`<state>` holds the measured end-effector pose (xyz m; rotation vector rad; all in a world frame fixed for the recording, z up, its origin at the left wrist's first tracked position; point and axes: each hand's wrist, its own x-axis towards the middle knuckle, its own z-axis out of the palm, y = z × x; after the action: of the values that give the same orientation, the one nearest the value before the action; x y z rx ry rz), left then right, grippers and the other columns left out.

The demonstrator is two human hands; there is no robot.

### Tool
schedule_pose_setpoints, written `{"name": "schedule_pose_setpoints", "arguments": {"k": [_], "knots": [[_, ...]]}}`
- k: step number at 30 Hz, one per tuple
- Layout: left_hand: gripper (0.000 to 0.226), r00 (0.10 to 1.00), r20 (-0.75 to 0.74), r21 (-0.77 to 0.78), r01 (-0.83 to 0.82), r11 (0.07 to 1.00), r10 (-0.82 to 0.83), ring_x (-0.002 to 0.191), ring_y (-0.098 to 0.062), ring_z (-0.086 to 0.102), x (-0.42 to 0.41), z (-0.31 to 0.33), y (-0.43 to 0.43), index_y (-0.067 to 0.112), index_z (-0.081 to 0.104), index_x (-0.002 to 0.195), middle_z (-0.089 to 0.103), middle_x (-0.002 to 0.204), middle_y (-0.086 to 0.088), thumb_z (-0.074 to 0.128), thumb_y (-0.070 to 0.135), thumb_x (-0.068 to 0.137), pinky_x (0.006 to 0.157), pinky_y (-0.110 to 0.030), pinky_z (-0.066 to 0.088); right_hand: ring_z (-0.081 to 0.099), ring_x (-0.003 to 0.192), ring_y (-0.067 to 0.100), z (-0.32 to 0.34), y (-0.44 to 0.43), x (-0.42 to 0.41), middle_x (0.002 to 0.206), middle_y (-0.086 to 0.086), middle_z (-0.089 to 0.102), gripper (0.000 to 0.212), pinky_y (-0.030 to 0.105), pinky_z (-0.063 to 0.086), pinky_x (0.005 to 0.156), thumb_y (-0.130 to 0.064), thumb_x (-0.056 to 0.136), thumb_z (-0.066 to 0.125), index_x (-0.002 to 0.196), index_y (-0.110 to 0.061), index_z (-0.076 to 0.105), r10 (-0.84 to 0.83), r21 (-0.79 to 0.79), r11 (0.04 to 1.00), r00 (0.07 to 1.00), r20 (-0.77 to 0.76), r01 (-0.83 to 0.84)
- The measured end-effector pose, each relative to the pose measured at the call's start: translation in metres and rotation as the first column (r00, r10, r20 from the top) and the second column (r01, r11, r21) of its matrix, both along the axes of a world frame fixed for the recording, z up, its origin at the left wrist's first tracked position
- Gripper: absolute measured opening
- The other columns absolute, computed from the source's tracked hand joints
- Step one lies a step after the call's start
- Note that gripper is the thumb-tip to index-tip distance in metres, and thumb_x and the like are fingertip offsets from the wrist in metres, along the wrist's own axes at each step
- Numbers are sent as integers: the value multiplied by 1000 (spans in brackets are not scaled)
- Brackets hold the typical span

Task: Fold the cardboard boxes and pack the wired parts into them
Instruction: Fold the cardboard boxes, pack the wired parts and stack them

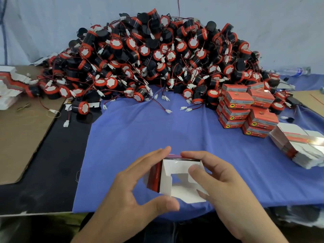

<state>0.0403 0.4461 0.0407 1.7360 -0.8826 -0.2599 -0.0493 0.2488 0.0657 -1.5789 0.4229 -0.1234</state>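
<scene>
Head view, looking down at my two hands: my left hand [129,195] and right hand [226,186] both grip one small cardboard box [177,166], red outside and white inside, with its open end turned toward me. My left fingers lie along its left side with the thumb curled under the near corner. My right fingers wrap over the far top edge while the thumb presses on a white flap (the end flaps are not closed). The box sits over the near part of the blue cloth [157,130]. To the left are the black tabletop [52,163] and a brown cardboard sheet [22,130]. To the right lies a stack of flat box blanks [298,148], and beyond it a stack of closed red boxes [245,109]. Farther back, against the pale wall, spreads a big heap of wired parts [157,55], black and red drums with white connectors on thin leads.
</scene>
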Motion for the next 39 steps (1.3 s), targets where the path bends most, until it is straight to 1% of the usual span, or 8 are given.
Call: {"name": "schedule_pose_setpoints", "arguments": {"k": [6,11,14,19,25,32,36,39], "knots": [[48,970,-211,-189,-159,969,119,129,-9,60,-4,-5,-12,45,70,124,69,132,13,72,67,80,105,-26,48,58,77,28,5,9,-1,96,26,71,38,62,54,83,-11,101,54,107,-41,75,6,-65,998,999,38,-4],[32,926,-325,-234,-278,932,195,126,-2,61,-10,-5,-18,36,76,114,72,125,15,77,26,84,98,-13,49,69,113,25,3,7,-5,122,8,72,26,34,62,79,-33,92,70,117,-34,77,48,210,976,997,63,-60],[33,903,-381,-260,-313,913,201,116,-7,67,-9,-4,-18,25,77,114,75,119,9,71,24,82,92,-16,53,63,125,29,4,-2,-7,134,6,68,39,39,61,80,-21,87,64,124,-24,75,74,429,895,989,125,-121],[32,884,-409,-287,-359,888,225,114,-11,70,-13,-5,-20,22,76,115,76,118,7,70,22,83,92,-20,55,71,112,26,-1,1,-5,124,5,73,45,29,60,82,-13,87,65,127,-34,71,119,254,951,968,220,-175],[32,899,-319,-337,-403,851,300,115,-15,70,-22,-5,-26,33,75,111,75,119,5,77,24,80,92,-30,58,70,111,17,-17,13,1,113,2,75,52,37,59,85,7,92,67,123,-34,72,-63,-192,973,949,310,127],[23,863,-356,-381,-484,787,358,117,-6,68,-19,-5,-26,32,77,102,76,117,10,74,22,82,90,-19,56,69,108,11,-18,10,-4,116,-7,71,15,14,53,82,-22,100,63,106,-28,75,102,-521,837,891,443,164],[23,847,-371,-397,-516,759,381,115,-8,69,-17,-5,-25,32,77,103,76,117,9,74,24,82,92,-22,56,59,131,10,-19,4,-11,142,-9,61,41,24,51,101,-45,89,71,126,-28,72,227,-553,833,906,356,8],[20,860,-365,-432,-496,753,357,117,-7,68,-21,-4,-28,29,78,103,76,116,8,76,24,83,91,-21,56,67,120,16,-19,14,-6,126,-6,69,37,29,56,95,-48,82,79,111,-24,78,78,-438,886,881,466,153]]}}
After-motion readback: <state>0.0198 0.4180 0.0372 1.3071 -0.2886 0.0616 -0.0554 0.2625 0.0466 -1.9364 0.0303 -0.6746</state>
